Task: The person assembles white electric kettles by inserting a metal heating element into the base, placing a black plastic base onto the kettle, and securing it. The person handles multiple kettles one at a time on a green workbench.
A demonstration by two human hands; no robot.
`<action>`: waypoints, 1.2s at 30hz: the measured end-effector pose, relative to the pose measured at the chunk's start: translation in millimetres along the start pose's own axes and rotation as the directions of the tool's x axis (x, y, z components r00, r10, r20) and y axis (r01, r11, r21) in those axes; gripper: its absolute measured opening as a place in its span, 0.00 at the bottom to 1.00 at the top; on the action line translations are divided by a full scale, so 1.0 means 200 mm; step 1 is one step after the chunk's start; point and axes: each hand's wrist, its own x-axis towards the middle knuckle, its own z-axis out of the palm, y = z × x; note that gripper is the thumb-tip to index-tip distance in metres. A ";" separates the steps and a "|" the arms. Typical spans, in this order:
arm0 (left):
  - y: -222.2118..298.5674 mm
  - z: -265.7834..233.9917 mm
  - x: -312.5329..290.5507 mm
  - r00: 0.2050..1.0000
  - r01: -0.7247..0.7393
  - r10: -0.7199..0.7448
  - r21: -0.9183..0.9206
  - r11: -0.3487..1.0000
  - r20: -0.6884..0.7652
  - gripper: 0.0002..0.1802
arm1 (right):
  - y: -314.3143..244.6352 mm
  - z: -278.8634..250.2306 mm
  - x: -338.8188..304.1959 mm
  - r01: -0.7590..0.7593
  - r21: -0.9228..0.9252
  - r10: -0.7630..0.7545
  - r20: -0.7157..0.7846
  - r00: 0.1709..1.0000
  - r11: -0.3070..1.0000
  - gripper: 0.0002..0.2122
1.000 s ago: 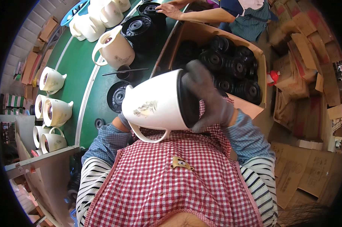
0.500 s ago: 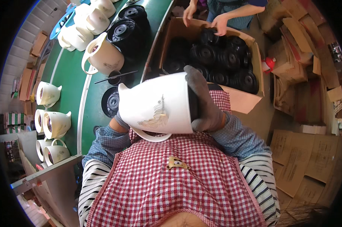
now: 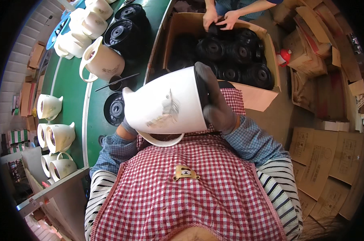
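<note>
A: Start nearest the camera. What's there?

B: A red-and-white checked apron [image 3: 190, 201] with a small bear badge [image 3: 185, 172] pinned on the chest, over blue checked sleeves.

A: And the hands?

B: Both wear grey gloves. The right hand [image 3: 216, 104] is closed flat over the black base end of a white jug body [image 3: 168, 106], fingers spread up across it. The left hand [image 3: 127, 126] is mostly hidden under the jug near its spout end; it seems to support it, but I cannot tell how the fingers are closed.

A: How does the jug lie?

B: On its side, held in the air just above the apron, spout to the person's left, handle loop hanging underneath, a grey printed motif facing up.

A: Beyond it?

B: A green conveyor belt [image 3: 71, 92] on the left. A black round base [image 3: 114, 108] lies on it just past the jug, with a thin dark rod [image 3: 117, 82] beyond. A cream jug [image 3: 101, 62] stands farther on, and a row of white jugs [image 3: 53, 134] sits along the belt's left edge.

A: And on the right?

B: A cardboard box [image 3: 254, 96] full of black bases [image 3: 234, 60]. At its far end another person's hands [image 3: 220, 18] reach into it. Flattened cartons [image 3: 331, 148] lie on the floor.
</note>
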 end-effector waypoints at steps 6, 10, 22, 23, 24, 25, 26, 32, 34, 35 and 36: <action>0.08 0.51 0.15 0.896 0.002 0.396 0.890 -0.456 0.201 0.25 | 0.14 -0.07 -0.08 -0.576 0.436 0.663 -0.068 0.745 0.692 0.29; 0.10 0.80 0.35 0.948 0.153 0.312 0.778 -0.609 0.057 0.18 | 0.21 -0.24 -0.05 -0.480 0.014 0.478 -0.103 0.872 0.877 0.28; -0.28 0.56 0.08 0.989 -0.133 0.051 0.989 -0.071 0.137 0.53 | -0.07 -0.07 -0.02 -0.448 0.084 0.455 -0.152 0.877 0.890 0.24; -0.33 0.57 0.09 0.979 -0.189 0.018 0.937 -0.292 0.203 0.54 | -0.06 -0.09 -0.01 -0.472 0.136 0.489 -0.156 0.858 0.871 0.24; -0.38 0.60 0.11 0.975 -0.126 0.103 0.867 -0.483 0.198 0.55 | -0.04 -0.12 -0.02 -0.472 0.078 0.479 -0.133 0.868 0.878 0.22; -0.41 0.59 0.16 0.963 -0.110 0.154 0.846 -0.521 0.220 0.53 | -0.02 -0.17 -0.04 -0.472 0.018 0.471 -0.112 0.875 0.882 0.20; -0.41 0.63 0.18 0.970 -0.081 0.151 0.835 -0.544 0.192 0.50 | -0.01 -0.20 -0.05 -0.468 -0.041 0.464 -0.091 0.881 0.883 0.18; -0.36 0.78 0.26 0.992 -0.079 0.014 0.718 -0.691 0.123 0.40 | -0.31 -0.25 0.11 -0.044 -0.651 0.287 0.271 0.919 0.758 0.34; -0.35 0.81 0.29 0.997 -0.066 -0.016 0.693 -0.718 0.079 0.35 | -0.33 -0.20 0.13 0.058 -0.775 0.423 0.404 0.811 0.629 0.31; -0.36 0.82 0.30 0.998 -0.042 -0.001 0.697 -0.716 0.059 0.34 | -0.32 -0.18 0.13 0.059 -0.798 0.450 0.397 0.800 0.599 0.30; -0.37 0.83 0.30 0.999 -0.013 0.018 0.703 -0.711 0.037 0.33 | -0.32 -0.17 0.14 0.062 -0.819 0.480 0.393 0.784 0.570 0.28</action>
